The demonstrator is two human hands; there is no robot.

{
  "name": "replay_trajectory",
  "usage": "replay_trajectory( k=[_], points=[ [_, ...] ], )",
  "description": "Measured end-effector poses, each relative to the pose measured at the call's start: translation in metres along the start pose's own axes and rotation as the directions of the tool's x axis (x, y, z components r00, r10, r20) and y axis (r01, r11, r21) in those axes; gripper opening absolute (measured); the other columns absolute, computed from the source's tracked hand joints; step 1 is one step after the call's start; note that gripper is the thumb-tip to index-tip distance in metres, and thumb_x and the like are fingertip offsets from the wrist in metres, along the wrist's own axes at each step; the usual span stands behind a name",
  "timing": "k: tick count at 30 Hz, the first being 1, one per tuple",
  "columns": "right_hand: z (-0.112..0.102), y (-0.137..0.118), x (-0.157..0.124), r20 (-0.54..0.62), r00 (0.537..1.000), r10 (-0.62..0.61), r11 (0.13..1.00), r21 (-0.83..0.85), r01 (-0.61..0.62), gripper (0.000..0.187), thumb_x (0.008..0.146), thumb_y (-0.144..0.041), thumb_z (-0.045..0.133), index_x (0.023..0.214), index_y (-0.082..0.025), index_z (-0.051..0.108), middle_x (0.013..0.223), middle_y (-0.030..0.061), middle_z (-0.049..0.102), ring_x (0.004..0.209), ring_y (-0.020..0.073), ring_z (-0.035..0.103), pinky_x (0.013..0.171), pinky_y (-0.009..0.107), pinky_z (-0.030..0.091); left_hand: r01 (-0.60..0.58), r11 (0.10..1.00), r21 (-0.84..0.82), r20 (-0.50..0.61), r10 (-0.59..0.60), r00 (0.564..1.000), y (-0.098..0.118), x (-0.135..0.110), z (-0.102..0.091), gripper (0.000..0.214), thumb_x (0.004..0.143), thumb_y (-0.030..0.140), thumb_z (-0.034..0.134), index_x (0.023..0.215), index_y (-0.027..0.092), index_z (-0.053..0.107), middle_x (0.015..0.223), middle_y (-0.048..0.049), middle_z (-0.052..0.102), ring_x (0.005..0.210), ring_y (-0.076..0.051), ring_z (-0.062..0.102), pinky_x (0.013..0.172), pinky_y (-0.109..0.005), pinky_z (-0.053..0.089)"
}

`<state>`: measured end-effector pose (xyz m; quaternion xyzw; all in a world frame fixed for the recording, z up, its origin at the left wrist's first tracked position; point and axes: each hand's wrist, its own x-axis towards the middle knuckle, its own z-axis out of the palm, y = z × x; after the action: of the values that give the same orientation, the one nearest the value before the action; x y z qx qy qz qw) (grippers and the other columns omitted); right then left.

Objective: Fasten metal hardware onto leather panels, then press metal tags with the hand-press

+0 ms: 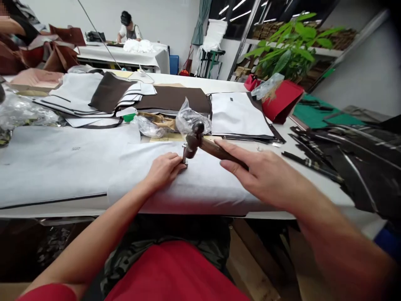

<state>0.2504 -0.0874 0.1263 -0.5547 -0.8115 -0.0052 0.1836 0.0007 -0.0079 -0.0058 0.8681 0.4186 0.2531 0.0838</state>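
Observation:
My right hand (pixel 261 173) is wrapped round the wooden handle of a hammer (pixel 224 152). The dark hammer head hangs beside the top of an upright metal punch (pixel 184 154); whether they touch I cannot tell. My left hand (pixel 166 169) is closed, its fingertips pinching the punch low down, near a small dark piece at its foot. Both hands are over a white-faced sheet (pixel 206 182) that spreads along the near side of the table and bends down over the front edge.
Beyond the hands lie crumpled clear plastic bags (pixel 191 117), stacked dark brown panels (pixel 175 98) and white-faced panels (pixel 234 113). Dark strips (pixel 351 159) pile up at the right. A red box-like piece (pixel 282 100) stands behind, near a plant (pixel 291 46). Another person (pixel 128 31) sits at a far table.

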Motion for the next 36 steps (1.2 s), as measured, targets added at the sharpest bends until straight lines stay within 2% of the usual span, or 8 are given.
replay_trajectory(
  k=[4,9,16,20,25,28,32,36],
  points=[
    [-0.003,0.039,-0.028,-0.085,0.970,0.229,0.973,0.003,-0.229,0.055,0.102,-0.049,0.050,0.156,-0.037,0.046,0.119,0.0029,0.075,0.097,0.0253,0.073,0.084,0.034,0.055,0.068,0.984,-0.167,0.004,-0.068,0.998,-0.006,0.007,-0.003,0.025,0.101,0.037,0.054,0.096,0.021,0.072,0.095,-0.0057,0.072,0.091,-0.022,0.066,0.078,-0.032,0.047],
    [0.041,0.124,-0.074,-0.269,0.754,0.599,0.675,-0.337,-0.657,0.055,0.101,-0.053,0.050,0.153,-0.037,0.050,0.092,0.0077,0.074,0.069,0.0246,0.062,0.062,0.036,0.042,0.245,0.929,-0.276,-0.024,-0.262,0.965,-0.051,0.067,-0.014,0.030,0.097,0.040,0.056,0.087,0.018,0.073,0.081,-0.0046,0.072,0.077,-0.021,0.066,0.072,-0.030,0.047],
    [0.083,0.182,-0.107,-0.418,0.740,0.527,0.700,-0.281,-0.657,0.044,0.099,-0.041,0.052,0.134,-0.022,0.072,0.115,0.0165,0.073,0.101,0.0344,0.061,0.073,0.046,0.041,0.320,0.937,0.142,-0.116,-0.306,0.945,-0.073,0.113,-0.004,0.019,0.088,0.035,0.068,0.095,0.017,0.066,0.101,-0.0111,0.069,0.102,-0.030,0.062,0.088,-0.038,0.048],
    [0.087,0.179,-0.096,-0.494,0.772,0.401,0.766,-0.282,-0.578,0.038,0.098,-0.037,0.054,0.123,-0.019,0.076,0.128,0.0175,0.069,0.116,0.0385,0.059,0.097,0.053,0.041,0.089,0.991,0.095,0.172,-0.105,0.979,-0.050,0.112,0.007,0.030,0.085,0.041,0.072,0.104,0.018,0.067,0.105,-0.0084,0.069,0.102,-0.028,0.062,0.088,-0.035,0.048],
    [0.082,0.150,-0.082,-0.246,0.793,0.558,0.829,0.216,-0.516,0.068,0.091,-0.053,0.063,0.150,-0.019,0.054,0.145,0.0162,0.059,0.129,0.0364,0.057,0.107,0.051,0.047,-0.052,0.994,-0.091,0.227,0.072,0.971,-0.013,0.112,-0.024,0.016,0.090,0.034,0.062,0.084,0.020,0.067,0.084,-0.0040,0.065,0.079,-0.021,0.062,0.071,-0.029,0.045],
    [0.075,0.141,-0.068,0.162,0.790,0.591,0.494,0.702,-0.513,0.090,0.079,-0.059,0.077,0.155,-0.022,0.045,0.142,0.0160,0.062,0.121,0.0338,0.065,0.096,0.046,0.057,-0.196,0.961,-0.196,0.102,0.219,0.970,0.003,0.119,-0.048,0.022,0.098,0.035,0.053,0.087,0.021,0.067,0.089,-0.0047,0.065,0.079,-0.019,0.063,0.070,-0.028,0.044],
    [0.035,0.163,-0.019,0.248,0.749,0.615,0.219,0.859,-0.464,0.072,0.060,-0.059,0.091,0.112,-0.013,0.075,0.107,0.0175,0.077,0.100,0.0366,0.073,0.089,0.050,0.061,-0.378,0.895,-0.237,-0.027,0.383,0.923,0.014,0.202,-0.075,0.021,0.094,0.036,0.059,0.090,0.018,0.068,0.086,-0.0040,0.067,0.078,-0.018,0.063,0.072,-0.028,0.047],
    [-0.023,0.202,0.043,-0.166,0.710,0.685,0.560,0.743,-0.367,0.069,0.061,-0.055,0.091,0.114,-0.014,0.077,0.097,0.0135,0.079,0.095,0.0355,0.074,0.084,0.048,0.061,-0.544,0.834,-0.091,-0.405,0.468,0.785,0.044,0.338,-0.132,0.018,0.090,0.034,0.064,0.086,0.017,0.068,0.081,-0.0023,0.064,0.080,-0.021,0.063,0.078,-0.036,0.052]
  ],
)
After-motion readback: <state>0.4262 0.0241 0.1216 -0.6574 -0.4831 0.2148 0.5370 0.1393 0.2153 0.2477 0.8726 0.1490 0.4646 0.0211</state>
